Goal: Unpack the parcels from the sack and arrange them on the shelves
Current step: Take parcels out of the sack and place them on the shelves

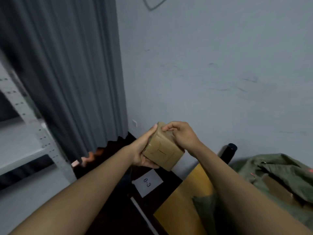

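Now, parcel: being held in mid-air, tilted
Left hand: cupping its underside
Right hand: gripping its top
Sack: lying lower right

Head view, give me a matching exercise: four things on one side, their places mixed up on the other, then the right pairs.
Things:
1. parcel
2. sack
3. shelf
4. label

Places:
A. at the left edge, beside the curtain
B. below the hands, marked 6-3
C. held between the left hand and right hand
D. lower right, olive green and crumpled

Pairs: 1-C, 2-D, 3-A, 4-B
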